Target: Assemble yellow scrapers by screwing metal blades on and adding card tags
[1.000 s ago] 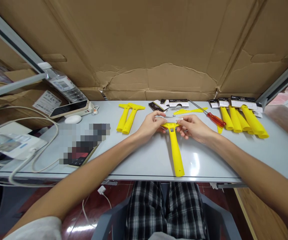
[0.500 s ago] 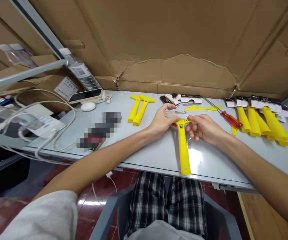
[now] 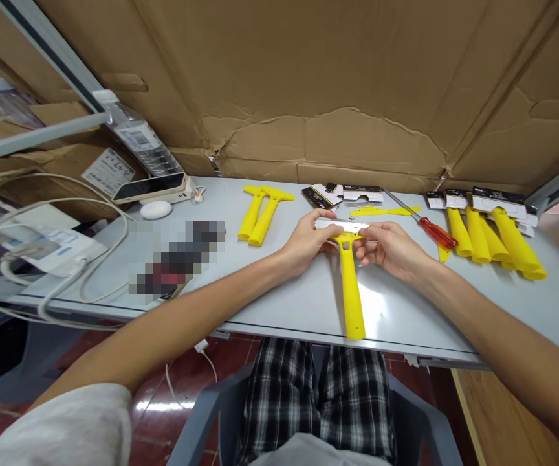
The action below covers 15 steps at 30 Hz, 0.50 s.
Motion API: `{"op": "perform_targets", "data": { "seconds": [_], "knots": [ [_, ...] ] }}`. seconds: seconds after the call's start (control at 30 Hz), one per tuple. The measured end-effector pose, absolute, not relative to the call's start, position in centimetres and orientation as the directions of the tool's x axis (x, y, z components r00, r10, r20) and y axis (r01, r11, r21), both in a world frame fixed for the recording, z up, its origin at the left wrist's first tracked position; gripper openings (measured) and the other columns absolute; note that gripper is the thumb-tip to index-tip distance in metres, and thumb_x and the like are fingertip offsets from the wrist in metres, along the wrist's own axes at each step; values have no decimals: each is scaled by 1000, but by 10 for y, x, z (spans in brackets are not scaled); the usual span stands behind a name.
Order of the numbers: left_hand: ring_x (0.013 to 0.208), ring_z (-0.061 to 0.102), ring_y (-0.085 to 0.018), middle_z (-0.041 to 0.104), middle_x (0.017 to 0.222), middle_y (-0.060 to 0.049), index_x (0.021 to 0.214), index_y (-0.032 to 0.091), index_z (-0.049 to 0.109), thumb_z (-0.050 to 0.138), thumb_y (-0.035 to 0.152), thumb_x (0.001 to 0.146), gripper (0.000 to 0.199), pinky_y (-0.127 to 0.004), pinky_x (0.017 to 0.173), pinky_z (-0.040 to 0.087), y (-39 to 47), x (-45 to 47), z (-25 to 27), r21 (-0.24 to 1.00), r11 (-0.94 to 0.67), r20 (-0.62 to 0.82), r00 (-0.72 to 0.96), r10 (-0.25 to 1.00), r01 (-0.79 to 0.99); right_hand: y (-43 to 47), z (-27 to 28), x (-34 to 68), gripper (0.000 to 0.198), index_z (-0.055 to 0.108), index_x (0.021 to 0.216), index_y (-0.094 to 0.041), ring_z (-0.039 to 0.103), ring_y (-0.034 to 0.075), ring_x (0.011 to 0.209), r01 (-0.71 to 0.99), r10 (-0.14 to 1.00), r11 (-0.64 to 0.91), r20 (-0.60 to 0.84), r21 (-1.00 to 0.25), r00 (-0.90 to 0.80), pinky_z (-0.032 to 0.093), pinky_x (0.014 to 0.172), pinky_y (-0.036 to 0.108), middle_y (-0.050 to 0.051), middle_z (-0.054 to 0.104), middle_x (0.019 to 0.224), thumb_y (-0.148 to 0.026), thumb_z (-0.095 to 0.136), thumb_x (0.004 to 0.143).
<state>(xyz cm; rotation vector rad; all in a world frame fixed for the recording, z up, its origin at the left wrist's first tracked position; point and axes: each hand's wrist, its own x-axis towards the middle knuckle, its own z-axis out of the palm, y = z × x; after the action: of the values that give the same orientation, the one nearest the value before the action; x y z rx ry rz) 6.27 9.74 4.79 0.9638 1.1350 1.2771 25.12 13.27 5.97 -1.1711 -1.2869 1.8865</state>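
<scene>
Between my hands is a yellow scraper (image 3: 352,291), its handle pointing toward me over the table's front edge. A flat silver metal plate, blade-like (image 3: 330,226), lies along the scraper's head. My left hand (image 3: 303,244) is closed on the left end of the plate and head, thumb on top. On the right end, my right hand (image 3: 390,249) pinches the plate against the head with thumb and forefinger, its other fingers curled below. Just behind the scraper lies a thin yellow strip-like piece (image 3: 383,211) on the table.
Two yellow scraper handles (image 3: 266,220) lie left of centre. A red-handled screwdriver (image 3: 437,233) and several yellow scrapers with black-and-white cards (image 3: 515,243) lie to the right. Cables (image 3: 80,249), a phone (image 3: 151,188) and a water bottle (image 3: 141,139) crowd the left side. Cardboard (image 3: 328,142) walls the back.
The silver plate has settled from a raised slant to lying along the scraper's head. My left fingers have come down onto it. The whole view has shifted slightly.
</scene>
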Motion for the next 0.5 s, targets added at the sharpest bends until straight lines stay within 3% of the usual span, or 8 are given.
{"op": "perform_targets", "data": {
  "seconds": [0.3, 0.5],
  "knots": [
    [68, 67, -14, 71, 84, -4, 109, 18, 59, 73, 14, 78, 34, -26, 59, 55, 99, 62, 49, 972, 96, -110, -53, 992, -216, 133, 60, 251, 23, 58, 109, -8, 64, 9, 63, 9, 831, -378, -344, -926, -437, 54, 56, 22, 12, 71, 92, -23, 60, 92],
    [57, 61, -11, 66, 73, 2, 108, 20, 56, 72, 12, 75, 38, -24, 57, 53, 100, 61, 46, 983, 14, -34, -106, 994, -184, 133, 57, 251, 20, 55, 101, -9, 64, 10, 63, 2, 827, -367, -327, -930, -458, 55, 57, 23, 12, 70, 90, -23, 63, 89]
  ]
}}
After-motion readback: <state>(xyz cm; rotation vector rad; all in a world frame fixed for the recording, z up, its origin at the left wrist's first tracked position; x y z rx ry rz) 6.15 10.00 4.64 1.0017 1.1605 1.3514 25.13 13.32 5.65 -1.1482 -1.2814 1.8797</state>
